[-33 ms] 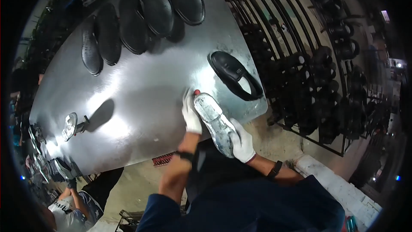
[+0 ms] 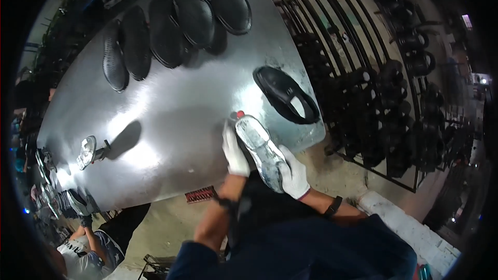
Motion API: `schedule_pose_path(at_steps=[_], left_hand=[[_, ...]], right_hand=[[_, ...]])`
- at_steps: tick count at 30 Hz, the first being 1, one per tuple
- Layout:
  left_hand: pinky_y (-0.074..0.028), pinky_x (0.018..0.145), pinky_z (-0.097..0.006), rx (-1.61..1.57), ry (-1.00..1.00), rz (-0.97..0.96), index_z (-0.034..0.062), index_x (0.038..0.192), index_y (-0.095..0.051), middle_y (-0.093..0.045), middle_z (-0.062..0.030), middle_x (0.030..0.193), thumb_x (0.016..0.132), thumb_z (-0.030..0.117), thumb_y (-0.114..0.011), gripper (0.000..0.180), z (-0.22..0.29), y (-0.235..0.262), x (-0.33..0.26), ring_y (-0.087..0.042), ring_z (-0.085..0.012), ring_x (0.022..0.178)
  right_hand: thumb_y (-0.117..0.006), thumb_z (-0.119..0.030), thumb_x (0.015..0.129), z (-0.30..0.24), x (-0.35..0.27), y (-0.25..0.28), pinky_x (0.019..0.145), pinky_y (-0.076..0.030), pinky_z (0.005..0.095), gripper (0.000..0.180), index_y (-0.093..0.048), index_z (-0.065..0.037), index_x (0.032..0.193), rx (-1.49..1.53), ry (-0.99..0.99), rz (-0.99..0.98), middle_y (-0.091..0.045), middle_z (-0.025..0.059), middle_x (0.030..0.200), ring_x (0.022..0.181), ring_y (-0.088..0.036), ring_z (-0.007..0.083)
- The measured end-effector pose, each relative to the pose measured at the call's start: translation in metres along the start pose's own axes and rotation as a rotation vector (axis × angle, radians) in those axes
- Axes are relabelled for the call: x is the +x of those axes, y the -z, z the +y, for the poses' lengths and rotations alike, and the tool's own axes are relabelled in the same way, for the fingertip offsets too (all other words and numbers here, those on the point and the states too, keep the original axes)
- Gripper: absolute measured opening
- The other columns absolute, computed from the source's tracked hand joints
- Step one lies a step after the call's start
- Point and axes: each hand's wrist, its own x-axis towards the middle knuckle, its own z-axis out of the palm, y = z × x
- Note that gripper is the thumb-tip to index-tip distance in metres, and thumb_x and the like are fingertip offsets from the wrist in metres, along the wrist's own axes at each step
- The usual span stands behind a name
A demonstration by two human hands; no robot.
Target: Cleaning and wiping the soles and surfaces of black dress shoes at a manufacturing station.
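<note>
Two white-gloved hands, left hand [image 2: 234,151] and right hand [image 2: 293,174], around a grey shoe sole [image 2: 262,151] at the metal table [image 2: 171,119] edge.

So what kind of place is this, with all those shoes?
Probably a shoe-making workshop: black shoes lie in a row on a metal table, a dark rack holds many more, and gloved hands hold a shoe sole-up.

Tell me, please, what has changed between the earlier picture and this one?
Nothing has visibly changed. Both gloved hands, left and right, keep their grip on the pale shoe sole at the edge of the metal table. The black shoe and the row of black soles lie as before.
</note>
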Motion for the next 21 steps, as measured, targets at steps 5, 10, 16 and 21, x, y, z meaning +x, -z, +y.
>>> schedule_pose_path(at_steps=[5, 10, 16, 21], left_hand=[[-0.052, 0.108, -0.044, -0.108, -0.047, -0.003, 0.006, 0.147, -0.051, -0.063, -0.0091, 0.136, 0.106, 0.038, -0.059, 0.052, 0.005, 0.056, -0.008, -0.062, -0.0265, 0.124], [-0.051, 0.109, -0.05, -0.201, -0.446, 0.334, 0.0104, 0.141, -0.056, -0.064, -0.0132, 0.133, 0.107, 0.052, -0.05, 0.054, 0.14, 0.067, 0.009, -0.061, -0.0303, 0.124], [-0.052, 0.11, -0.053, -0.166, -0.8, 0.378, 0.0108, 0.15, -0.049, -0.059, -0.0171, 0.144, 0.108, 0.039, -0.051, 0.05, 0.271, 0.198, -0.012, -0.061, -0.038, 0.128], [-0.06, 0.082, -0.037, 0.396, -0.591, 0.55, 0.0063, 0.163, -0.034, -0.059, -0.0177, 0.135, 0.098, -0.002, -0.057, 0.069, 0.161, 0.087, -0.017, -0.067, -0.0221, 0.091]], right_hand=[[-0.055, -0.03, 0.105, -0.052, 0.088, -0.031, 0.097, -0.057, 0.0471, 0.048, -0.057, -0.003, 0.145, -0.017, 0.263, -0.292, -0.07, 0.0253, 0.126, 0.114, -0.069, 0.0437], [-0.067, -0.041, 0.1, -0.106, 0.224, -0.072, 0.114, -0.047, 0.0453, 0.063, -0.054, 0.0, 0.147, -0.1, 0.295, 0.064, -0.06, 0.0238, 0.146, 0.134, -0.059, 0.0398], [-0.077, -0.044, 0.095, -0.135, 0.417, -0.059, 0.091, -0.06, 0.0424, 0.067, -0.061, 0.006, 0.137, 0.875, -0.191, -0.081, -0.073, 0.0183, 0.122, 0.108, -0.073, 0.0283], [-0.079, -0.039, 0.094, -0.108, 0.432, -0.057, 0.085, -0.059, 0.0381, 0.057, -0.068, 0.004, 0.128, 0.835, -0.263, -0.195, -0.075, 0.0144, 0.114, 0.101, -0.073, 0.0239]])
